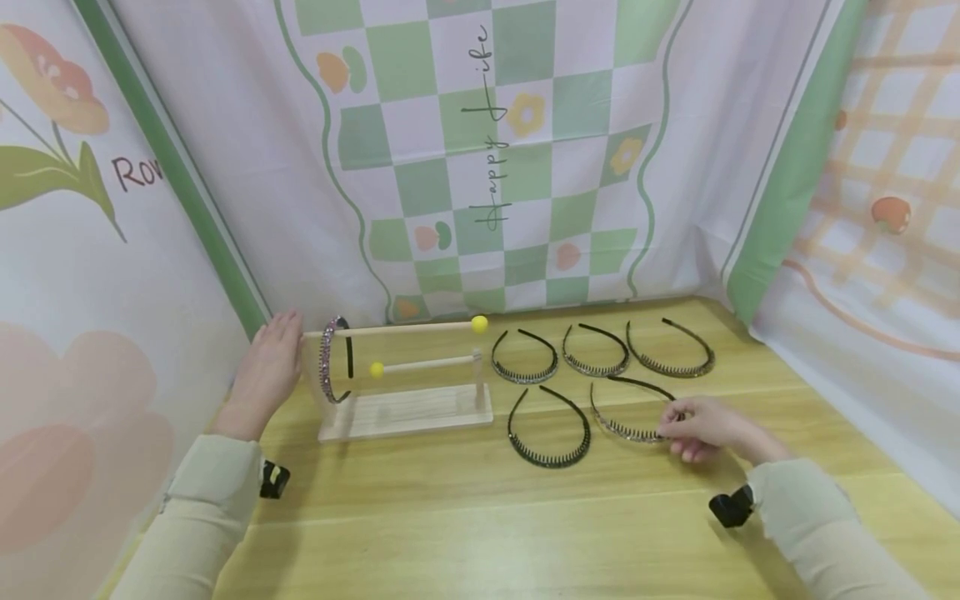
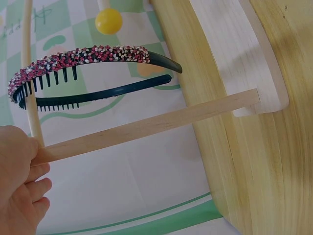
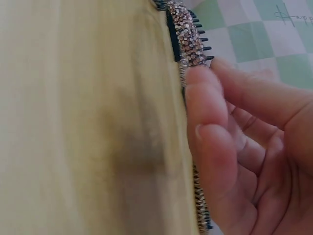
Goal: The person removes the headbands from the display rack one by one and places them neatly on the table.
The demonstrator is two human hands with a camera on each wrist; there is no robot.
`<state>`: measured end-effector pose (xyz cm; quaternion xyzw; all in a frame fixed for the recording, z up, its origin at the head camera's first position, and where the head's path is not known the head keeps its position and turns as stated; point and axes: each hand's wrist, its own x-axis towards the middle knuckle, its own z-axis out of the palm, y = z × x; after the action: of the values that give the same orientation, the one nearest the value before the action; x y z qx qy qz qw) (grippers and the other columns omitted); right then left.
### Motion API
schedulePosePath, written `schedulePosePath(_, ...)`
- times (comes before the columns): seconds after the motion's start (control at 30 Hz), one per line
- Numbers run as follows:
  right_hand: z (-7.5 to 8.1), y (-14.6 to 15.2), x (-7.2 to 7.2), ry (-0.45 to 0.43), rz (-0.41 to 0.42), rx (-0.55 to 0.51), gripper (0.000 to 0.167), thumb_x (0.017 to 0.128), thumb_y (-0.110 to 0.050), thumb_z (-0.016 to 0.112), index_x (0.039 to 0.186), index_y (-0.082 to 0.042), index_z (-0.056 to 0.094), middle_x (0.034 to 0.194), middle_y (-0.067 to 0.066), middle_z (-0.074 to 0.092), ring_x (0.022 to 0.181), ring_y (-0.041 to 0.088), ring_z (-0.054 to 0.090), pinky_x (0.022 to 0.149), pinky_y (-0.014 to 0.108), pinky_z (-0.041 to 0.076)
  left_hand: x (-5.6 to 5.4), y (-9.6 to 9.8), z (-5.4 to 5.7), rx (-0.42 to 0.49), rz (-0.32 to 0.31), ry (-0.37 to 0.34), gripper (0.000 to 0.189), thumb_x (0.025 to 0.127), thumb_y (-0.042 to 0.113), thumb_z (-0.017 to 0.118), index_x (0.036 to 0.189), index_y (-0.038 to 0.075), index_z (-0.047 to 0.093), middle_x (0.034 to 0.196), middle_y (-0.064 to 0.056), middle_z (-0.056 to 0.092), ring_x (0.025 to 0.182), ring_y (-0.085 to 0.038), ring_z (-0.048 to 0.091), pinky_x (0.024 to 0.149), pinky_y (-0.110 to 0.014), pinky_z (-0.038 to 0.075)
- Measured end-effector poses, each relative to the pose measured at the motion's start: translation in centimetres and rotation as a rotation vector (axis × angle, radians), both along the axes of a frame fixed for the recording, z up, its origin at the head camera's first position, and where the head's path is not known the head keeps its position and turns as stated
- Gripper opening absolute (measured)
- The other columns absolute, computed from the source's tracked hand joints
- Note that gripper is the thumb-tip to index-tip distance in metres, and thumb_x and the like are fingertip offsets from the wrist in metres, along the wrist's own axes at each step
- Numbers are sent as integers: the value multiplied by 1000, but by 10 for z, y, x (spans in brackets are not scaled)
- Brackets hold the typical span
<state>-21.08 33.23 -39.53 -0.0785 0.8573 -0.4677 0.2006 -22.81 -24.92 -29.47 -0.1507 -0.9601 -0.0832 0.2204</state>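
My left hand grips the top of the left post of a wooden display rack. A headband crusted with pink and white stones hangs on the rack's upper rod near that post. Toward the right, my right hand pinches one end of a pinkish rhinestone headband between thumb and fingers. Its comb teeth and sparkling band show beyond the fingertips in the right wrist view; the pinched part is hidden.
Beside the rack lie several more toothed headbands: a silvery one, another silvery one, a brownish one and a dark green one. Yellow balls cap the rods. Printed curtains enclose the wooden table.
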Motion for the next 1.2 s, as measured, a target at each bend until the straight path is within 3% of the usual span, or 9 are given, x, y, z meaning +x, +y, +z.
schedulePosePath(0.2,-10,-3,1,-30,12,-9,19,88,-15,60,95,2,56,66,10,62,52,14,58,47,25,53,0,-1,-1,-1,-2,-6,40,98,5,37,132,-15,32,136,-35,30,127,-48,25,109,-53,14)
schedulePosePath(0.6,-12,-10,3,-37,57,16,15,89,-14,59,91,1,57,63,8,61,50,12,57,44,21,49,-2,0,0,5,-13,-2,39,98,5,36,131,-16,32,136,-35,29,126,-49,25,109,-53,13)
schedulePosePath(0.87,-4,-11,0,-35,51,23,22,89,-14,60,99,4,55,65,8,61,52,14,58,47,26,53,-3,0,-1,2,-6,-6,40,98,5,37,131,-16,32,137,-35,28,126,-49,26,108,-54,14)
schedulePosePath(1.2,15,-14,-15,44,27,6,37,89,-16,61,112,11,50,78,14,64,61,26,63,53,35,56,-3,-1,-1,8,-9,-12,40,98,5,36,132,-16,31,137,-35,28,127,-49,24,109,-54,13)
